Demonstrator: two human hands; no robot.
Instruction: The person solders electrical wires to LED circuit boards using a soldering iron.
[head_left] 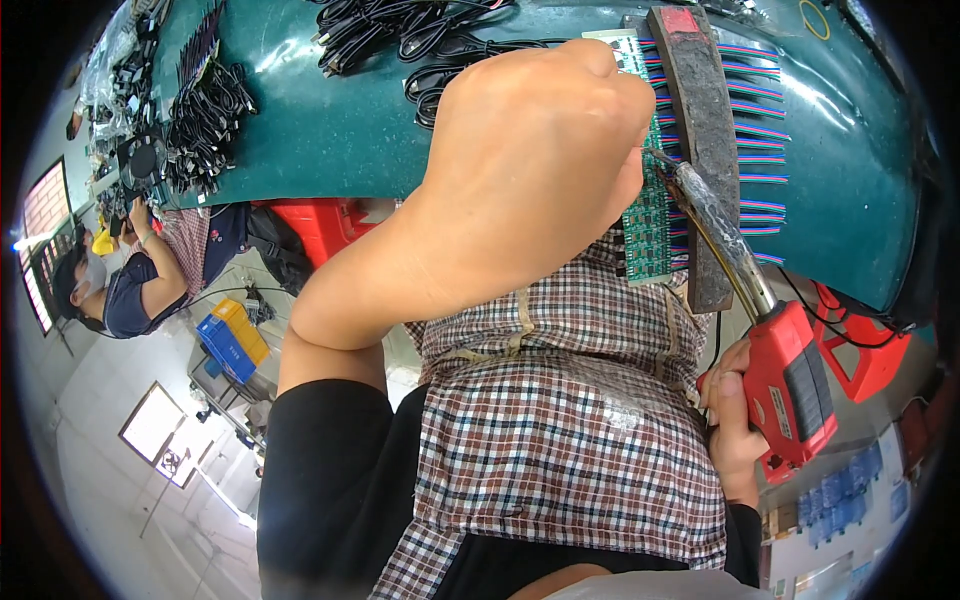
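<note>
My left hand (pixel 550 160) is curled closed over the left side of a green circuit board panel (pixel 648 235). Its fingertips face away, so whatever they pinch is hidden. In my right hand (pixel 735 420) is a red soldering gun (pixel 790 385) with a dark grip panel. Its long metal barrel (pixel 725 235) slants up to the left, and the tip sits at the board close to my left fingers. A heavy dark bar (pixel 705 150) with a red patch lies across several multicoloured ribbon wires (pixel 762 135), which run from the board out to the right.
Bundles of black cables (pixel 365 30) lie at the back of the green table (pixel 310 140), with another cable pile (pixel 205 110) to the left. A co-worker (pixel 140 280) sits at the far left. Red stools (pixel 310 230) stand below, near blue and yellow crates (pixel 230 340).
</note>
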